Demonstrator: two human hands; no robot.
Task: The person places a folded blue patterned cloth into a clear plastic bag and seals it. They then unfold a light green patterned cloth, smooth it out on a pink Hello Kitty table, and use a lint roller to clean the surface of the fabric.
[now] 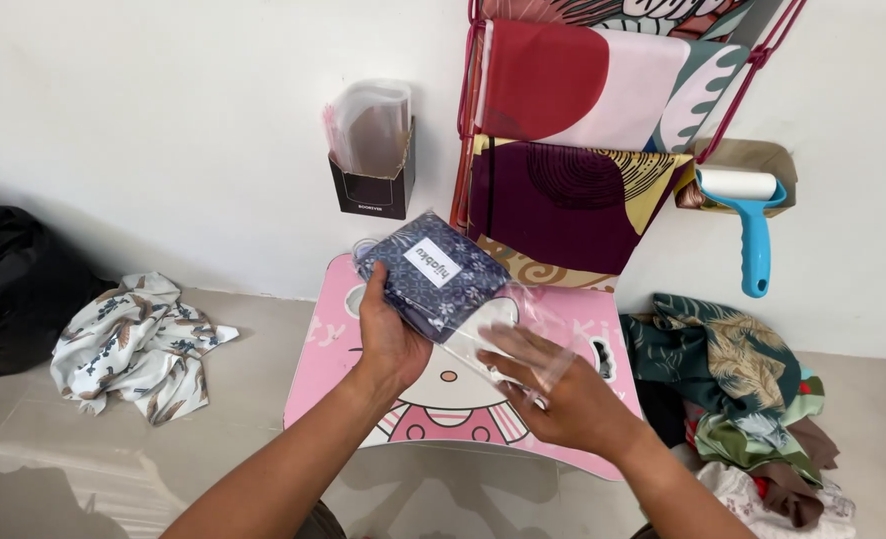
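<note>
Head view: the left hand [391,334] is closed around the near edge of a folded dark blue cloth with a small pale flower pattern and a white label [435,271], lifting it tilted above the far left part of the pink cartoon-cat counter [335,371]. The cloth sits inside the far end of a clear plastic bag [503,329]. The right hand [555,384] lies flat and spread over the bag's near end, fingers [511,344] partly seen through the film, pressing rather than clasping; this grip is open. Both hands hover over the middle of the counter.

Beyond the counter's far edge, against the white wall, stands a small black cardboard box holding clear bags [373,150]. To its right a red wire rack [468,120] carries folded printed scarves in red, pink and maroon [578,140]. A blue-handled lint roller [750,215] hangs right of the rack. On the floor, a crumpled white patterned cloth [133,344] lies left of the counter, and a heap of green and brown fabrics [742,389] lies right of it.
</note>
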